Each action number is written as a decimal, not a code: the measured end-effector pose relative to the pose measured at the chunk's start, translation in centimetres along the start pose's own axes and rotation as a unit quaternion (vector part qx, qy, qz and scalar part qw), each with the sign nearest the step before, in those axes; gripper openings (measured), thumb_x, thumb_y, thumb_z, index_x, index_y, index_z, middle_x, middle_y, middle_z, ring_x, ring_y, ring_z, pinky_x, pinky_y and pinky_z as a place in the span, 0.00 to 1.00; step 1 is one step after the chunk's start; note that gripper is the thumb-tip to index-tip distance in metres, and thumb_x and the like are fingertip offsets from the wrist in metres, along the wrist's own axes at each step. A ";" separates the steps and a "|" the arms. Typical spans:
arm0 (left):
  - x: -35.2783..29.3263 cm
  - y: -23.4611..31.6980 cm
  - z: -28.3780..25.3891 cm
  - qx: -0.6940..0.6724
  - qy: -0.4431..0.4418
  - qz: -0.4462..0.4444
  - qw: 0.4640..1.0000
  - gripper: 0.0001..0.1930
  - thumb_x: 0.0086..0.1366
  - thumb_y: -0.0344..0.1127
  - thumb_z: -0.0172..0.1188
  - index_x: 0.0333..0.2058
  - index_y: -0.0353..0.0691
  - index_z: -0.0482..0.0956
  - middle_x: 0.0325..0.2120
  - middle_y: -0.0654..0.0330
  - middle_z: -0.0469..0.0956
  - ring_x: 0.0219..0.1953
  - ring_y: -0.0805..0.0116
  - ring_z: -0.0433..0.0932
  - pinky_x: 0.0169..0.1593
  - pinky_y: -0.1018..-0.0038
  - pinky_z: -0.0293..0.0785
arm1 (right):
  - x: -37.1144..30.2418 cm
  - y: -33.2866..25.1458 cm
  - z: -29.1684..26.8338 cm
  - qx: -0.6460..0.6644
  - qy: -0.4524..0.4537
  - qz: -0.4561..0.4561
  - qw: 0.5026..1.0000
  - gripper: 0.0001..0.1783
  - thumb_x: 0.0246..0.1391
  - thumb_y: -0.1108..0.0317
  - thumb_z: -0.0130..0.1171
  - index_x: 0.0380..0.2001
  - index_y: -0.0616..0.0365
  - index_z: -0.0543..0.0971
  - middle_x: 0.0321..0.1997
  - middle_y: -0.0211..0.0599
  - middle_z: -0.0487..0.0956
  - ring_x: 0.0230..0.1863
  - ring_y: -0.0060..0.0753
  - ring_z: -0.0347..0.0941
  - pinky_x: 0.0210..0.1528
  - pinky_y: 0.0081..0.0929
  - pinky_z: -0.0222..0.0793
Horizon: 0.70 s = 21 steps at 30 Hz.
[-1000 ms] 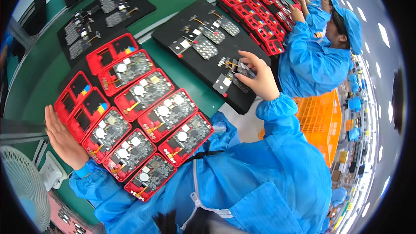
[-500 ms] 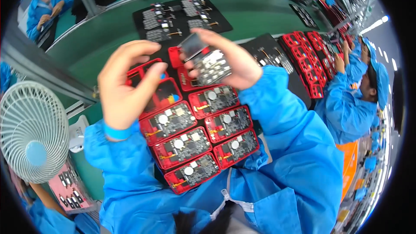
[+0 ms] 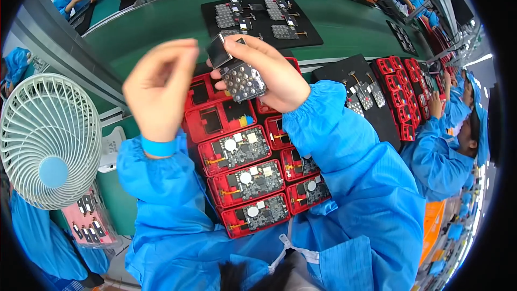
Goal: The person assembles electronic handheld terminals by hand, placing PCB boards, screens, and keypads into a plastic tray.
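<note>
Long green conveyor belt (image 3: 161, 27) runs across the far side, carrying a black foam tray of small parts (image 3: 261, 19); a white round desk fan (image 3: 48, 140) stands at the near left edge, close to the person's left elbow. Red plastic tray of slotted circuit boards (image 3: 242, 172) sits directly below the raised hands, near slots filled, far-left slots showing bare openings, probably so parts go in row by row. A second black foam tray with keypad pieces (image 3: 366, 97) lies to the right, a co-worker in blue sleeves (image 3: 439, 156) beyond it. Right hand (image 3: 269, 73) is lifted above the red tray, fingers pinched on a small grey keypad-and-screen module (image 3: 237, 73), tilted up toward the face, likely for a look. Left hand (image 3: 161, 89) hovers just left of the module, fingers bunched, holding nothing visible, not touching it. Open room is tight: fan left, co-worker right, free space mainly upward.
</note>
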State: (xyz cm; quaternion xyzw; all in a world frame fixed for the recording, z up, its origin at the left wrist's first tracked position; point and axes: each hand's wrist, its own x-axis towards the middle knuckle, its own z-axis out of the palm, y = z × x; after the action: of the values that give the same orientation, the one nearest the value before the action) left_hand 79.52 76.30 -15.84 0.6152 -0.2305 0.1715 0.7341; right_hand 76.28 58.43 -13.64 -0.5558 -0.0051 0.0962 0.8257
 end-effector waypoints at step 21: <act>-2.4 2.6 -3.5 0.064 -0.183 0.044 0.980 0.11 0.63 0.25 0.57 0.45 0.34 0.79 0.51 0.52 0.78 0.60 0.58 0.71 0.63 0.63 0.63 | -1.9 0.6 -1.1 -0.598 -0.096 -0.253 0.754 0.16 0.48 0.68 0.68 0.40 0.62 0.79 0.37 0.44 0.82 0.39 0.44 0.80 0.41 0.33 0.75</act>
State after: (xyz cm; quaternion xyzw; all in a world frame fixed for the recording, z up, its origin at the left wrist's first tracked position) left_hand 76.51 80.32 -15.48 0.6713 -0.3761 0.1022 0.6305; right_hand 74.48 57.29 -14.39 -0.9028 -0.2811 -0.0860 0.3140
